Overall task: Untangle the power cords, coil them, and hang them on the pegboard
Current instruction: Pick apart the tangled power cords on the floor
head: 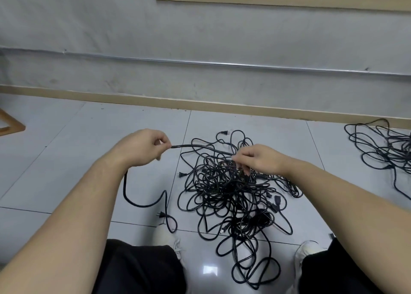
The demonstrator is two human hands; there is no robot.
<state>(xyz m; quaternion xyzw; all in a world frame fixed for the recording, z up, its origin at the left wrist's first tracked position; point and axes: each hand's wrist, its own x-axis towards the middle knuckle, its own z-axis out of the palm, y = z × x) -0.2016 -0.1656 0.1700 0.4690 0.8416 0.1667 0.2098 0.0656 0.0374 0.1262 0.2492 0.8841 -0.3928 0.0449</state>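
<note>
— Any brand or lettering on those leads?

— None I can read. Nearest, two pale shoes point(165, 235) flank the black tangle point(233, 193) of thin, glossy, round cords on shiny tiles.

— And the hands?

— The left hand point(142, 146) pinches one thicker black cord point(195, 146); its tail loops below that grip to a two-pin plug point(160, 214). Right of the grip, the right hand point(258, 159) pinches strands atop the tangle (which strand, I can't tell). Far right lies a second heap point(382, 149).
</note>
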